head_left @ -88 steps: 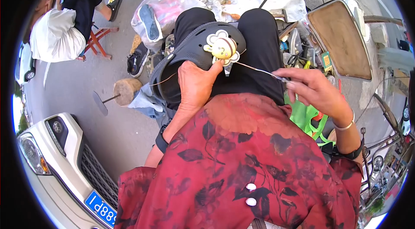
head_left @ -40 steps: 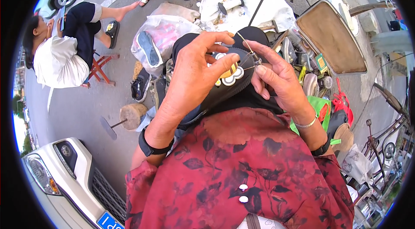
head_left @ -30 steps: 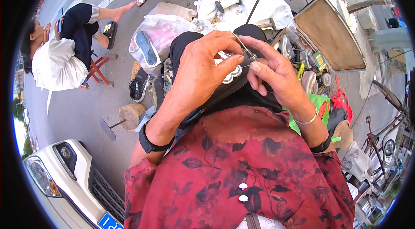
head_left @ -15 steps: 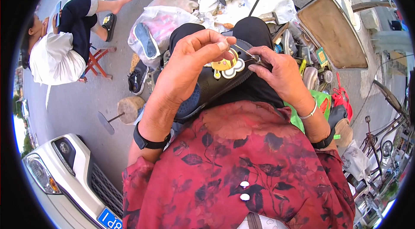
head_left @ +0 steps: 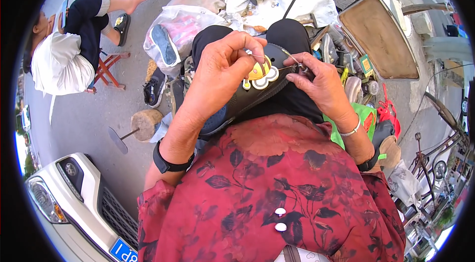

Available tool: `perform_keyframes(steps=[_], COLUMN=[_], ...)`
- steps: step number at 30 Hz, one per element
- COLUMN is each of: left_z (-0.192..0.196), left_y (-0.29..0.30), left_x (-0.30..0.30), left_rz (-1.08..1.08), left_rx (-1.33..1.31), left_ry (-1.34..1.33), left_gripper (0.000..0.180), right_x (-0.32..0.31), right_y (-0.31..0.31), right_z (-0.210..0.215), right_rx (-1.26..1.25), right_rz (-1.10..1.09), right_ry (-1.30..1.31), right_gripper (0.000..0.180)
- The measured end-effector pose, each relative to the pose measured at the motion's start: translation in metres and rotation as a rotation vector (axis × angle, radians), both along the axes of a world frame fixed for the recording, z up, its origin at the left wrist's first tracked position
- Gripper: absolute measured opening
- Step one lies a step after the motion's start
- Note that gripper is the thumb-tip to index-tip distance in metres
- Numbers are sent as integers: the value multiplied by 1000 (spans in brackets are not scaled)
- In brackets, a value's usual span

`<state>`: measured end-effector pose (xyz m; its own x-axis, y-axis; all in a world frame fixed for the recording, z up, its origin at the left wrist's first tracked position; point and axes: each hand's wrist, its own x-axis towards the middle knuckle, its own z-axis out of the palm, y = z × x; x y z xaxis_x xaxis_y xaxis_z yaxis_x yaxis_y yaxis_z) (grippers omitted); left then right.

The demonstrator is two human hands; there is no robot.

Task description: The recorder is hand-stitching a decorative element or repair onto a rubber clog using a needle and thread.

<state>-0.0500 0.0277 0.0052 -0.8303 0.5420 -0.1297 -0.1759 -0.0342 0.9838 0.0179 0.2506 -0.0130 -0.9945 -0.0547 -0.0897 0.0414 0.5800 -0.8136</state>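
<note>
Across my lap (head_left: 297,106), dark clog (head_left: 245,100); likely light, springy, best held by its sole edge (head_left: 272,95); yellow charm (head_left: 261,70) on top, probably bendable; my left hand (head_left: 217,74) pinches thin thread (head_left: 256,56); my right hand (head_left: 321,86), right of clog, grips small metal tool (head_left: 300,67).

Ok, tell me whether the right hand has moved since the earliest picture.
Yes: judged against the brown panel, the right hand has moved left, closer to the yellow bee charm.
</note>
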Motion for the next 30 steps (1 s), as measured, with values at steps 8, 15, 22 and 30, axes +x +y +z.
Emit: perform_keyframes(steps=[8, 15, 22, 30], left_z=[11, 6, -1, -9], left_y=[7, 12, 11, 13], left_x=[9, 11, 8, 6], left_rz=[43, -33, 129, 139], left_rx=[-297, -380, -392, -323], left_ry=[320, 578, 416, 308], left_gripper=[13, 11, 17, 21], right_x=[-2, -9, -3, -1], right_y=[-4, -17, -26, -47], right_z=[1, 35, 12, -8], right_rx=[37, -163, -20, -178], right_rz=[-27, -10, 183, 161], right_ry=[92, 50, 365, 287], right_gripper=[14, 14, 17, 21])
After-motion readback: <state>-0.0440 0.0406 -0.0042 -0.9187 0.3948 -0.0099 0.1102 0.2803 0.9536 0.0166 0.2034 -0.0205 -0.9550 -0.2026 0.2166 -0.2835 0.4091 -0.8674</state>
